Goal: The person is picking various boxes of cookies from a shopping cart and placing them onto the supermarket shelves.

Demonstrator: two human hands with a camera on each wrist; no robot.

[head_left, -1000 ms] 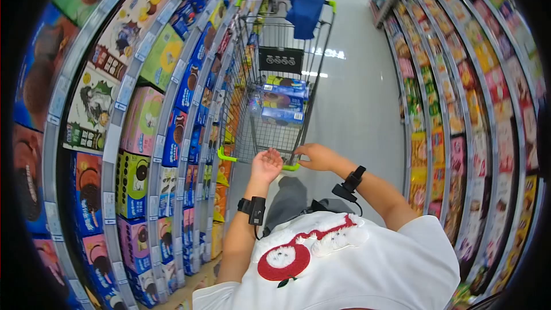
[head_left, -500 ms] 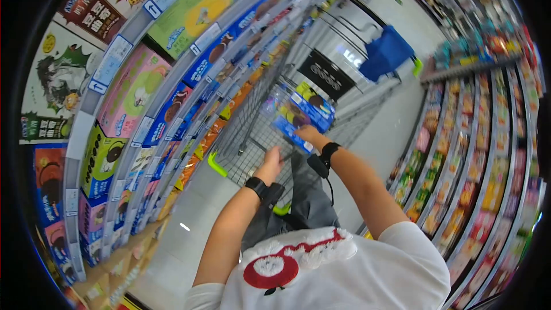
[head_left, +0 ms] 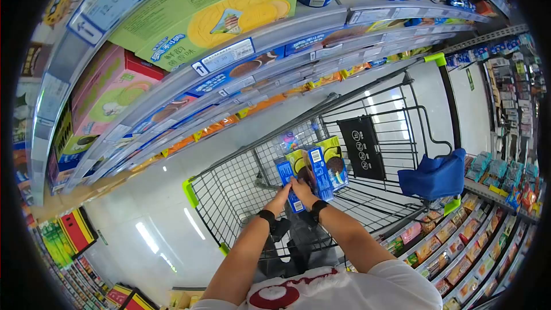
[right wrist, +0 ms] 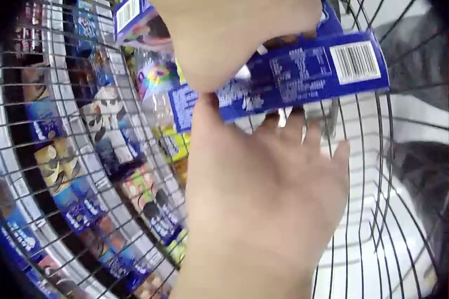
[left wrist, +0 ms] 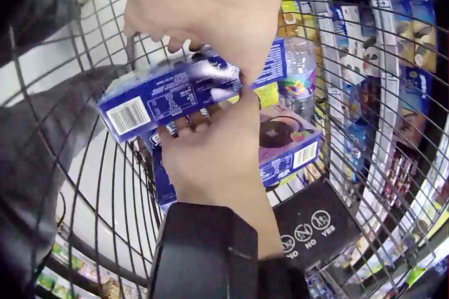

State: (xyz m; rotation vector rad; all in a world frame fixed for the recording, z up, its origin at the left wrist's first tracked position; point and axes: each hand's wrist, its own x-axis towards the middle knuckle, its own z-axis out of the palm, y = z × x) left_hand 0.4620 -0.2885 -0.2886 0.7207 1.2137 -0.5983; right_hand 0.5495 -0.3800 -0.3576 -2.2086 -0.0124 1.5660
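Both hands are inside the shopping cart, on a blue cookie box with a barcode at its near end. My left hand holds it from the left, my right hand from the right. In the left wrist view the left hand comes from above and the right hand from below, thumbs meeting over the box. The right wrist view shows white patches on the box beside the fingers. More cookie boxes lie against it on the right.
The wire cart has a black sign and a blue cloth over its handle end. A clear plastic container with a colourful label lies beyond the boxes. Shelves of boxed cookies run close along the far side.
The body has turned right, so the cart now lies crosswise. Both hands have moved from the cart's near end onto the blue cookie box, the right hand reaching it first.
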